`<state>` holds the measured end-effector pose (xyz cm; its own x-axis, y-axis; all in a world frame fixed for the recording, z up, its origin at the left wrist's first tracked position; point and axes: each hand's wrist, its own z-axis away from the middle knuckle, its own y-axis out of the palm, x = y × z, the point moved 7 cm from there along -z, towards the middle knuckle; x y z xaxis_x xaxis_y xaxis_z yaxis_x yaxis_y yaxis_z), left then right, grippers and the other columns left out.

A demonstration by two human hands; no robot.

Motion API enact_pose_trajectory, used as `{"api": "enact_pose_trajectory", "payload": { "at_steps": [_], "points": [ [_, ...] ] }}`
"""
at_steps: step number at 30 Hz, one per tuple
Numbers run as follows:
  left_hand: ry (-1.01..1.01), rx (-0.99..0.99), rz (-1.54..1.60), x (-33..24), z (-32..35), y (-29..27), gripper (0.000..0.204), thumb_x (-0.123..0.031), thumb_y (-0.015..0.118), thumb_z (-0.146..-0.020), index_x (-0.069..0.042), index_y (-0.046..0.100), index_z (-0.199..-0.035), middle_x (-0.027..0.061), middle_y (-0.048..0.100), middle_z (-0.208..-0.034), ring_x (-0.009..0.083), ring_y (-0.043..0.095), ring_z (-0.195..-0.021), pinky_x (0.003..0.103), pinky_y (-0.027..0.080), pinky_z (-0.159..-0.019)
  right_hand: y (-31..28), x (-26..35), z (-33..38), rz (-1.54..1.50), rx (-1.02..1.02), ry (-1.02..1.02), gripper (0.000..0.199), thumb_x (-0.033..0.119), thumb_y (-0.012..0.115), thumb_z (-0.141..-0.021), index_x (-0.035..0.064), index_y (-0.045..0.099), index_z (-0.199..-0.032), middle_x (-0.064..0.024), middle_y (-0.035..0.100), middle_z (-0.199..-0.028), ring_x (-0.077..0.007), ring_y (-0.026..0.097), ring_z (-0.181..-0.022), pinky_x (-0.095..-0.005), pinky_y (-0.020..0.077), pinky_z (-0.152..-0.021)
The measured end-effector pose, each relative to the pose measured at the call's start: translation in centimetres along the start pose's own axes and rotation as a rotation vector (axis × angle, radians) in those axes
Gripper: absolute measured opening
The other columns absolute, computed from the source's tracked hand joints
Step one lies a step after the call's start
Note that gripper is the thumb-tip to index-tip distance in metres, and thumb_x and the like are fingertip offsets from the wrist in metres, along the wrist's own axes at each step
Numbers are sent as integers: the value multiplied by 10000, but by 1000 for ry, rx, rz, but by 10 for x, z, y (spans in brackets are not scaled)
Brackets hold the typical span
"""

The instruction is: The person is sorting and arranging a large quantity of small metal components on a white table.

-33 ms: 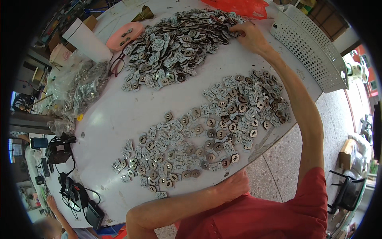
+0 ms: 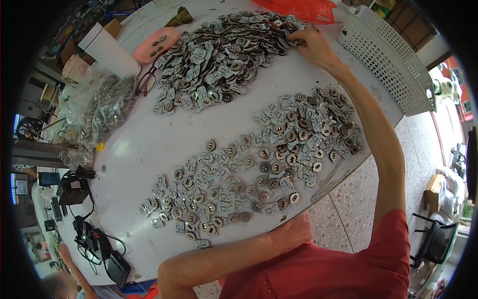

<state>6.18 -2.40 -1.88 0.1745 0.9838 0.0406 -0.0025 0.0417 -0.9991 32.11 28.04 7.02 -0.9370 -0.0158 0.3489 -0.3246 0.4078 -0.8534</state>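
Right hand (image 2: 313,46) at the right end of a large heap of small flat metal parts (image 2: 229,55), toward the far edge of the table (image 2: 129,164). Thumb and fingers drawn close together, tips touching the outermost pieces; cannot tell whether one is gripped. Left hand (image 2: 297,230) at the near edge, beside the red shirt (image 2: 328,274), apart from the heap; looks loosely curled, fingers largely out of sight, so cannot tell whether it holds anything.

Second lot, a loose spread of similar parts with round discs (image 2: 273,183), lies between heap and near edge: densest toward the right edge, thinning leftward. Its near fringe is close to the left hand and forearm; the right forearm passes just beyond its right end.

White perforated basket (image 2: 391,62) along the right edge, right of the right hand. Red plastic bag (image 2: 308,9) behind the hand, cut off at the top. Left of the heap: pink dish (image 2: 143,51) with a few pieces, eyeglasses (image 2: 146,83), white bottle (image 2: 112,52).

Hard to make out: individual pieces deep in the heap, overlapped; contents of the clear plastic bags (image 2: 99,114), blurred by glare and folds.
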Motion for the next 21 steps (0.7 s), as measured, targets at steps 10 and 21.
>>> {"api": "enact_pose_trajectory", "payload": {
  "at_steps": [10,21],
  "points": [
    [7,-71,7,5,4,-12,121,-143,626,-647,-40,661,-698,54,592,-684,182,539,-731,302,422,-738,-21,-2,17,-29,64,96,254,112,649,-720,30,648,-961,-131,659,-922,-241,636,-809,-350,506,-746],
    [79,60,41,3,1,-4,125,-128,656,-622,-34,655,-704,46,585,-673,167,525,-713,290,416,-716,-29,-34,42,-521,106,342,216,113,630,-805,-14,645,-979,-27,600,-788,-95,534,-669,-225,433,-598]
  ]
}}
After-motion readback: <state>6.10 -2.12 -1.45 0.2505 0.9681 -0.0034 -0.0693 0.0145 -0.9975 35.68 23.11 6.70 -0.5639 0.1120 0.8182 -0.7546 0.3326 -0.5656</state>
